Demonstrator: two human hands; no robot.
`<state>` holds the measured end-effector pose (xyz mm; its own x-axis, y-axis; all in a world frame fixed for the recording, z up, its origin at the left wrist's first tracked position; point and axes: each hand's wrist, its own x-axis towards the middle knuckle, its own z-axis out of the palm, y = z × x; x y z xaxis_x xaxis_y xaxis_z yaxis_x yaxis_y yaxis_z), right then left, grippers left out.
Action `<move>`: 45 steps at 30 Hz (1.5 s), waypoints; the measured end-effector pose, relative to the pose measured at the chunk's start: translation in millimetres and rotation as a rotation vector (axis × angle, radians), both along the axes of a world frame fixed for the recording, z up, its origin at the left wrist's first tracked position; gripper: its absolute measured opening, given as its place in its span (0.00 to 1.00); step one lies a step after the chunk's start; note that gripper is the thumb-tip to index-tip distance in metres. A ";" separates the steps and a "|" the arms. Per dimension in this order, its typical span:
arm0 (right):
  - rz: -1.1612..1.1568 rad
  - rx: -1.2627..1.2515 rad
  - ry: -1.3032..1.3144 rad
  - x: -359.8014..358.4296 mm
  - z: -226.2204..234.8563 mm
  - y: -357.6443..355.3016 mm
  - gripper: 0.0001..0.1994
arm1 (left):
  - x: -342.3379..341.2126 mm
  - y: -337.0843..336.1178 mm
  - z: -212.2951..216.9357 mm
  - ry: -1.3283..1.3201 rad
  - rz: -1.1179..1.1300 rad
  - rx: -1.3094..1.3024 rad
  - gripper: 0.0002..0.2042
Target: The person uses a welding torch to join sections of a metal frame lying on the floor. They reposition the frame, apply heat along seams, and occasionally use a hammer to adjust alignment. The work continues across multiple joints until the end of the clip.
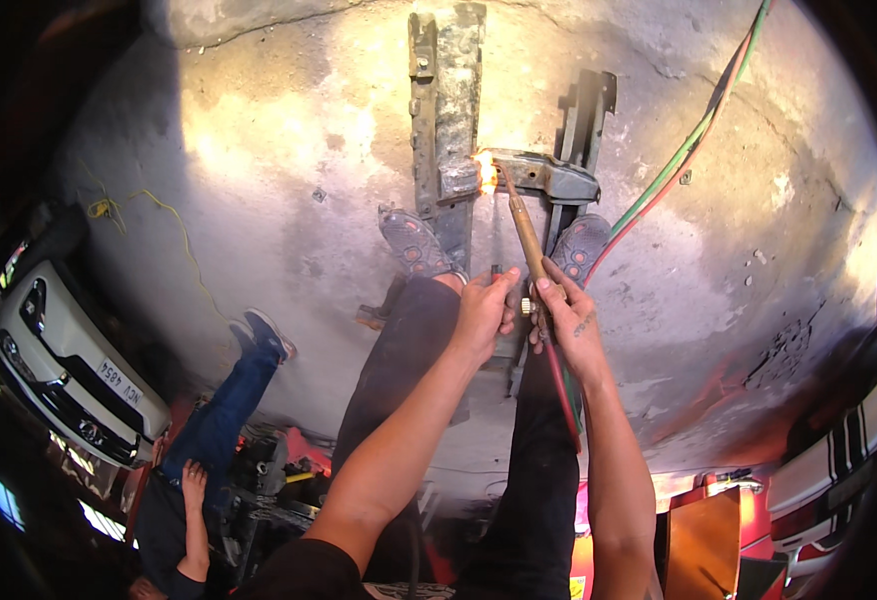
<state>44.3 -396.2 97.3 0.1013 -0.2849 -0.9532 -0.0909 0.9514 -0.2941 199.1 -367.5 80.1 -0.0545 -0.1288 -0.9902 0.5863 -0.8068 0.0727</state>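
My right hand (569, 312) is closed round the lower body of a brass gas torch (526, 232). Its tip points up and slightly left, and a bright flame (487, 172) burns where a short dark metal bracket (529, 172) meets a long metal rail (459, 110). Just left of the torch, my left hand (483, 312) is closed, with a small dark-and-red end showing at its fingertips; what it grips I cannot make out. The bracket's right end lies across another dark metal bar (584, 125).
Red and green hoses (684, 160) run over the concrete floor at the right. My shoes (417, 242) stand either side of the work. Another person's leg in jeans (229, 385) stretches out at the left, near a white car (79, 360). An orange panel (704, 545) is at lower right.
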 end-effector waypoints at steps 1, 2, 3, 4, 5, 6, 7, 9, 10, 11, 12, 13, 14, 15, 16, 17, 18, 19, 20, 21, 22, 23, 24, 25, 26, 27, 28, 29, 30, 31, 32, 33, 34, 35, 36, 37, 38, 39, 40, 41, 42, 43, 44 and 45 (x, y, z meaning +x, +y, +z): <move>0.001 0.001 0.008 2.9 -6.3 3.6 0.29 | -0.3 0.6 -0.1 -0.020 -0.004 0.003 0.12; 0.001 0.002 0.017 5.8 -11.8 6.5 0.28 | -0.9 1.1 -0.1 -0.040 -0.008 0.006 0.11; -0.006 -0.002 0.007 5.1 -14.3 8.8 0.28 | -1.7 1.4 -0.2 -0.059 -0.012 0.009 0.11; -0.024 -0.002 -0.015 5.5 -15.4 9.1 0.28 | -1.6 0.8 0.6 -0.072 -0.023 0.017 0.11; -0.042 -0.003 -0.038 5.8 -16.7 9.4 0.28 | -1.7 -0.1 1.2 -0.086 -0.034 0.026 0.11; -0.072 0.000 -0.070 5.7 -17.5 8.5 0.28 | -2.1 -0.9 2.1 -0.098 -0.045 0.034 0.11; -0.103 0.000 -0.101 5.7 -18.4 6.9 0.29 | -2.5 -3.1 4.0 -0.096 -0.046 0.037 0.11; -0.088 0.001 -0.091 3.1 -20.8 5.2 0.28 | -3.2 -7.5 8.3 -0.091 -0.049 0.042 0.11; -0.080 0.001 -0.086 3.6 -20.4 2.9 0.28 | -2.7 -6.3 7.4 -0.081 -0.045 0.034 0.11; -0.073 0.018 -0.088 4.1 -19.3 0.2 0.28 | -1.9 -4.7 5.9 -0.071 -0.041 0.027 0.11; -0.065 0.035 -0.090 3.9 -17.3 -3.5 0.28 | -1.3 -3.4 4.6 -0.060 -0.037 0.019 0.11; -0.058 0.052 -0.092 4.6 -15.9 -5.7 0.29 | -0.8 -2.2 3.6 -0.054 -0.040 0.015 0.11; -0.057 0.052 -0.090 4.8 -16.0 -5.6 0.29 | -0.4 -1.0 2.6 -0.047 -0.043 0.010 0.11; -0.056 0.052 -0.089 4.6 -16.1 -5.1 0.28 | 0.1 0.3 1.7 -0.040 -0.045 0.005 0.11; -0.054 0.053 -0.086 4.5 -16.1 -4.8 0.28 | 0.3 -0.4 2.2 -0.038 -0.052 0.009 0.11; -0.057 0.058 -0.085 4.9 -15.5 -5.1 0.29 | 0.5 -1.1 2.9 -0.037 -0.060 0.012 0.11; -0.059 0.063 -0.083 5.4 -14.4 -6.0 0.29 | 0.8 -1.7 3.5 -0.036 -0.067 0.016 0.11; -0.061 0.068 -0.081 5.8 -13.0 -7.4 0.29 | 0.9 -1.3 3.1 -0.033 -0.064 0.016 0.11; -0.057 0.066 -0.078 6.4 -12.1 -8.4 0.29 | 0.9 -0.8 2.6 -0.030 -0.061 0.017 0.11; -0.053 0.064 -0.076 7.3 -11.2 -9.4 0.29 | 0.9 -0.3 2.3 -0.028 -0.058 0.018 0.12; -0.050 0.063 -0.074 8.4 -10.5 -10.5 0.29 | 1.1 0.0 2.3 -0.024 -0.060 0.014 0.12; -0.039 0.063 -0.071 9.6 -8.9 -12.0 0.29 | 1.3 0.4 2.6 -0.020 -0.063 0.011 0.12; -0.028 0.064 -0.067 10.9 -6.9 -13.7 0.29 | 1.5 0.7 2.7 -0.016 -0.065 0.008 0.12; -0.018 0.066 -0.063 11.9 -5.6 -14.3 0.29 | 1.9 0.3 3.4 -0.014 -0.065 0.008 0.12; -0.036 0.058 -0.062 12.6 -5.2 -14.1 0.29 | 2.1 -0.2 4.1 -0.011 -0.064 0.009 0.12; -0.054 0.051 -0.062 13.2 -4.8 -13.9 0.29 | 2.3 -0.6 4.8 -0.009 -0.064 0.010 0.12; -0.071 0.043 -0.061 13.7 -4.5 -14.0 0.30 | 2.4 -1.2 5.3 -0.008 -0.061 0.010 0.12; -0.072 0.043 -0.066 13.8 -4.5 -14.0 0.30 | 2.3 -1.8 5.8 -0.007 -0.059 0.011 0.12; -0.074 0.043 -0.071 13.4 -4.6 -13.8 0.30 | 2.4 -2.4 6.2 -0.006 -0.057 0.011 0.12; -0.075 0.043 -0.077 13.5 -4.7 -13.6 0.30 | 2.6 -1.1 5.4 -0.004 -0.053 0.010 0.12; -0.073 0.043 -0.072 14.3 -4.7 -13.8 0.30 | 3.0 0.1 4.4 -0.001 -0.050 0.009 0.12; -0.072 0.042 -0.068 15.2 -4.7 -14.1 0.30 | 3.4 1.3 3.5 0.001 -0.047 0.008 0.12; -0.072 0.042 -0.062 15.5 -4.9 -14.2 0.30 | 3.6 1.6 3.4 0.007 -0.046 0.010 0.12; -0.063 0.044 -0.059 15.6 -5.4 -14.3 0.30 | 3.9 1.9 3.2 0.012 -0.046 0.011 0.12; -0.054 0.045 -0.056 15.6 -6.1 -14.4 0.30 | 4.2 2.2 3.0 0.018 -0.045 0.013 0.12; -0.045 0.045 -0.053 15.4 -6.5 -14.5 0.30 | 4.4 2.2 3.0 0.017 -0.045 0.014 0.12; -0.046 0.046 -0.054 15.0 -7.2 -13.7 0.30 | 4.5 2.2 3.1 0.015 -0.044 0.015 0.12; -0.046 0.047 -0.055 14.7 -8.0 -12.4 0.30 | 4.6 2.2 3.1 0.014 -0.044 0.016 0.12; -0.046 0.048 -0.056 15.2 -8.1 -11.8 0.30 | 5.0 1.8 3.4 0.015 -0.043 0.018 0.12; -0.045 0.049 -0.052 15.7 -7.4 -12.1 0.30 | 5.3 1.5 3.6 0.017 -0.043 0.019 0.12; -0.044 0.050 -0.049 16.5 -5.8 -13.2 0.30 | 5.7 1.1 3.9 0.019 -0.042 0.021 0.12; -0.042 0.049 -0.045 17.5 -4.7 -14.3 0.30 | 6.3 1.7 3.3 0.023 -0.045 0.019 0.12; -0.045 0.045 -0.043 18.0 -4.2 -14.1 0.30 | 7.1 2.3 2.6 0.027 -0.047 0.017 0.12; -0.048 0.041 -0.041 18.4 -3.6 -13.5 0.30 | 7.8 2.9 2.0 0.031 -0.050 0.015 0.12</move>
